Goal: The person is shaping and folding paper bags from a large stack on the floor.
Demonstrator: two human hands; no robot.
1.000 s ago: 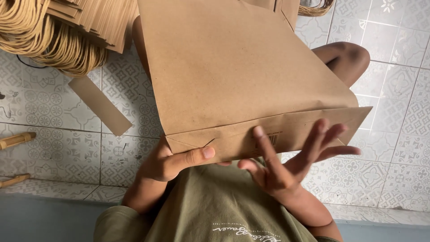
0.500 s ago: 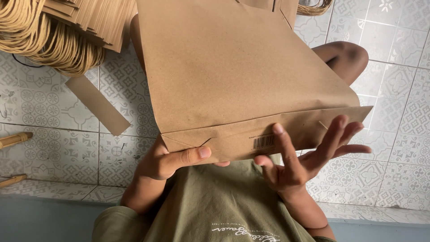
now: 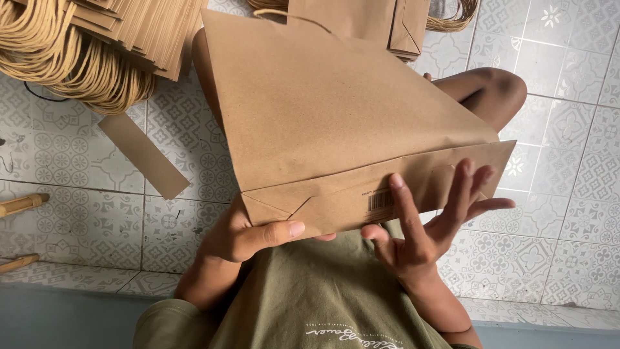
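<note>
A flat brown paper bag (image 3: pixel 336 110) lies across my lap, its folded bottom flap toward me. My left hand (image 3: pixel 248 236) grips the near left corner of that flap, thumb lying along its lower edge. My right hand (image 3: pixel 429 223) is spread with the fingers apart, fingertips resting on the right part of the flap next to a printed barcode. My knee (image 3: pixel 494 90) shows past the bag's right edge.
A stack of flat brown bags with a bundle of twisted paper handles (image 3: pixel 77 58) lies at the top left. A loose brown paper strip (image 3: pixel 142 155) rests on the patterned tile floor. More folded bags (image 3: pixel 381 19) sit at the top. Two wooden sticks (image 3: pixel 19 205) lie at the left edge.
My right hand has slid to the right along the bottom flap with its fingers spread. My left hand keeps its hold on the left corner.
</note>
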